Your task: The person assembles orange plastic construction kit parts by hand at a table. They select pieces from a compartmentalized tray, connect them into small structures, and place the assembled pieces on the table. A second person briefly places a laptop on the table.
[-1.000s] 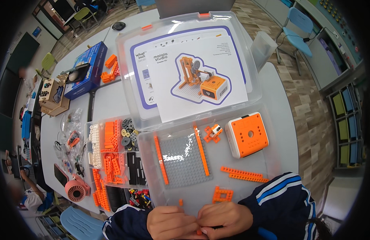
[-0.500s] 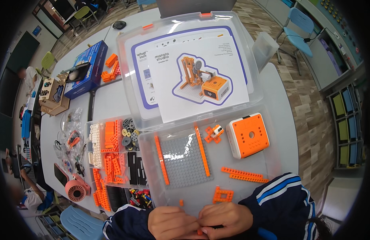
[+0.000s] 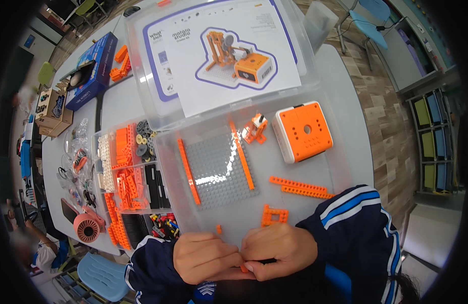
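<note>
The left hand (image 3: 206, 256) and the right hand (image 3: 279, 251) are meeting at the near edge of the clear plastic tray (image 3: 340, 167), just below the grey studded baseplate (image 3: 216, 169). Both sets of fingers are curling nearly closed and pinching a small orange piece (image 3: 243, 268) between their tips; only a sliver of it is showing. Just above the right hand, an orange bracket (image 3: 273, 216) is lying in the tray. Right of the baseplate, an orange-and-white motor block (image 3: 304, 130) is sitting, with two orange beams (image 3: 300, 187) below it.
</note>
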`<act>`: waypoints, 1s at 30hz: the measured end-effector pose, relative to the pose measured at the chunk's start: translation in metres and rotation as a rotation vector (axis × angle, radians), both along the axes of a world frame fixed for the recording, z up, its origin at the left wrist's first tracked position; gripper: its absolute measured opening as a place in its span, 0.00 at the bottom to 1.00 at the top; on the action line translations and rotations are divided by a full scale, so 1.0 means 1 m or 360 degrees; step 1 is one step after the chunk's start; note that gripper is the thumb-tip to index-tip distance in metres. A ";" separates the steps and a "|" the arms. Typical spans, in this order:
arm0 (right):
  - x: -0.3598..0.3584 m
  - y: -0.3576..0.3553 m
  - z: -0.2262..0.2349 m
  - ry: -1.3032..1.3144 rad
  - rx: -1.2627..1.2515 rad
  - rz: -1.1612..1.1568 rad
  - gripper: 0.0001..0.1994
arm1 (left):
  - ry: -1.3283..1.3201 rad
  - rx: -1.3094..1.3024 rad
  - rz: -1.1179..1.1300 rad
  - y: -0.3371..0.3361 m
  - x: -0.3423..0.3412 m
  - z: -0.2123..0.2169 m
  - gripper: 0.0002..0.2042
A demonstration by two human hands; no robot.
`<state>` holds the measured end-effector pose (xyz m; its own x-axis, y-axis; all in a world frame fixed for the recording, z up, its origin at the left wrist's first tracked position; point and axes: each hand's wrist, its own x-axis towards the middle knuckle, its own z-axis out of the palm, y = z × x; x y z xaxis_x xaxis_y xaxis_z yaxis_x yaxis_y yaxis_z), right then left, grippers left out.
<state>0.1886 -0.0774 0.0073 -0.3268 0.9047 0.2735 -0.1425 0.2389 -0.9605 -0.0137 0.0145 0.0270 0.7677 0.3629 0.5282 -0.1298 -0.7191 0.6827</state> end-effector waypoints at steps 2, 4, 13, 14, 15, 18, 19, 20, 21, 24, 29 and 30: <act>0.001 0.001 0.004 0.0005 -0.0058 -0.0024 0.07 | 0.0019 -0.0040 -0.0013 0.001 -0.002 0.002 0.20; 0.004 0.003 0.010 -0.0025 -0.0166 -0.0049 0.07 | 0.0082 -0.0028 0.0027 0.001 -0.002 0.004 0.24; 0.013 0.011 0.025 0.0222 -0.0802 -0.0001 0.15 | 0.0209 -0.0285 0.0290 -0.002 -0.002 0.013 0.21; 0.012 0.011 0.025 0.0257 -0.0809 -0.0012 0.16 | 0.0211 -0.0243 0.0324 -0.002 -0.002 0.012 0.21; 0.011 0.012 0.024 0.0241 -0.0792 -0.0031 0.16 | 0.0213 -0.0200 0.0360 -0.002 -0.002 0.011 0.21; 0.012 0.016 0.023 0.0184 -0.0716 -0.0034 0.17 | 0.0200 -0.0291 0.0395 -0.004 0.001 0.008 0.17; 0.015 0.017 0.025 -0.0008 -0.0672 -0.0024 0.17 | 0.0173 -0.0331 0.0397 -0.004 0.002 0.007 0.16; 0.020 0.016 0.028 -0.0201 -0.0627 -0.0014 0.17 | 0.0147 -0.0358 0.0437 -0.006 0.004 0.006 0.15; 0.025 0.016 0.030 -0.0326 -0.0488 0.0006 0.17 | 0.0150 -0.0343 0.0445 -0.006 0.005 0.005 0.14; 0.044 0.018 0.037 -0.1430 0.0197 -0.0068 0.14 | 0.0191 -0.0355 0.0444 -0.007 0.006 0.005 0.13; 0.060 0.019 0.035 -0.2067 -0.0031 0.0234 0.16 | 0.0346 -0.0398 0.0418 -0.008 0.006 0.006 0.11; 0.060 0.020 0.032 -0.2173 -0.0196 0.0362 0.17 | 0.0355 -0.0342 0.0406 -0.008 0.007 0.006 0.11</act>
